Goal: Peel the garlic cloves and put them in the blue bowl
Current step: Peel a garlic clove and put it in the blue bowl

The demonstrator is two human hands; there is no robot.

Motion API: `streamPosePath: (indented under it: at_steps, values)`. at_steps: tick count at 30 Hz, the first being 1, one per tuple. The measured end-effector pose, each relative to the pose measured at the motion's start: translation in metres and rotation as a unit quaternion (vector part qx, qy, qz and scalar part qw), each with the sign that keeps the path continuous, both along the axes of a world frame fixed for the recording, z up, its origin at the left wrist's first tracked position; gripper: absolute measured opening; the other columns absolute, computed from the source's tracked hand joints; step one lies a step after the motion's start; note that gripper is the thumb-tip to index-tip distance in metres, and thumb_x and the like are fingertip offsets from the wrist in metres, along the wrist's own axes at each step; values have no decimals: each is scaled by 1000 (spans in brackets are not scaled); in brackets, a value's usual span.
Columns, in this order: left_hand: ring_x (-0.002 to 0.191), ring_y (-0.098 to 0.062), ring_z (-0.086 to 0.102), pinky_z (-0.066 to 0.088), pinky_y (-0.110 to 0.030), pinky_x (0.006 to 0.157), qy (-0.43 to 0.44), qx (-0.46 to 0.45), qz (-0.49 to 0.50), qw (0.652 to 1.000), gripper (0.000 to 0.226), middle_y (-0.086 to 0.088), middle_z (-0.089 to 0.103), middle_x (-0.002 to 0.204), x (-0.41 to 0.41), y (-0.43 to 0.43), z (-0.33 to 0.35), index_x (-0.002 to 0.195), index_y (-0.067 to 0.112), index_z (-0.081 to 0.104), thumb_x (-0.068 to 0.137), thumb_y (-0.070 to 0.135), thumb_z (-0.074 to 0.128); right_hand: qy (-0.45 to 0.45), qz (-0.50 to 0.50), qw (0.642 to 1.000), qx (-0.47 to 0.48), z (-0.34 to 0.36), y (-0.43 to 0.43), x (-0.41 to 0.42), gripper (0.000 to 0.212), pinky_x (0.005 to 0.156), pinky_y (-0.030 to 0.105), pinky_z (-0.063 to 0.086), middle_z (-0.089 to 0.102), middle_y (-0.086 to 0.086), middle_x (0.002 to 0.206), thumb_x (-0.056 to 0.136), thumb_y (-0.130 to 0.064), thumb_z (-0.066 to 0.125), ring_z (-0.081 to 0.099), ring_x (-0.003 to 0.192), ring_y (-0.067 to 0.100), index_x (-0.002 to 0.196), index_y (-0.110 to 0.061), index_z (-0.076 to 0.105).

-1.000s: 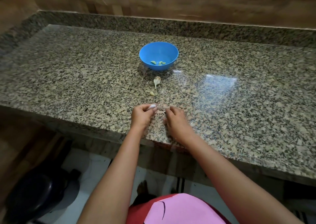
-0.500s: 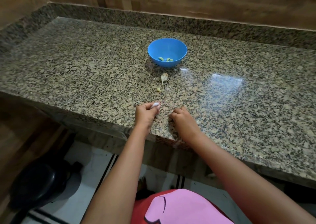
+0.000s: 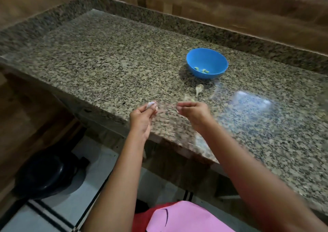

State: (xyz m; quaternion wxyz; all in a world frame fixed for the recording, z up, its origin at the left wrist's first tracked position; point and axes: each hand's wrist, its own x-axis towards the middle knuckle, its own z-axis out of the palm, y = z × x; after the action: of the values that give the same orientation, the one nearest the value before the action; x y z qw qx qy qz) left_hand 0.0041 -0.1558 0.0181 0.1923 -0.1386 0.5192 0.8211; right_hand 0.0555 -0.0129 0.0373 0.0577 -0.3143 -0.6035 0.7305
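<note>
dim, warm indoor light. pale rectangular glare on granite countertop (image 3: 252, 101) right of centre. soft shadow left of blue bowl (image 3: 207, 62). motion blur throughout, strongest on forearms and lower edges. wide-angle bending at borders.

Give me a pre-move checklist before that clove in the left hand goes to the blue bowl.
1. Clove held: left hand pinches a whitish garlic clove at its fingertips. Ok.
2. Clove fully peeled: blurred. Cannot tell.
3. Right hand free: fingers curled; too blurred to see whether they hold skin. Cannot tell.
4. Blue bowl upright with room: a few peeled cloves inside. Ok.
5. Path to bowl: garlic remnant and peel scraps lie on the counter before it; lift over. Ok.
</note>
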Motion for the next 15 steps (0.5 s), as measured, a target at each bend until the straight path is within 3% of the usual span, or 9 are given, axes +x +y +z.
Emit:
streamPosePath:
  at_steps: [4, 9, 15]
  values:
    - [70, -5, 62, 52, -11, 63, -2, 28, 76, 997, 31, -5, 63, 83, -28, -63, -1, 117, -16, 53, 87, -11, 54, 14, 90, 994, -53, 5, -78, -59, 22, 68, 18, 53, 64, 10, 72, 82, 17, 55, 61, 66, 16, 76, -3, 63]
    - [72, -8, 60, 52, -11, 64, -15, 8, 176, 984, 30, -11, 63, 91, -80, -193, -18, 117, -14, 53, 88, -10, 52, 2, 194, 975, -104, -18, -212, -145, 20, 59, 17, 53, 67, 1, 56, 82, 16, 53, 63, 50, 8, 76, -1, 62]
    - [59, -3, 64, 52, -11, 61, -50, -16, 259, 964, 32, 0, 67, 67, -133, -338, -47, 119, -20, 49, 88, -13, 50, -29, 241, 957, -157, -58, -359, -220, 16, 54, 18, 54, 68, 7, 59, 81, 21, 50, 67, 56, 15, 93, 16, 58]
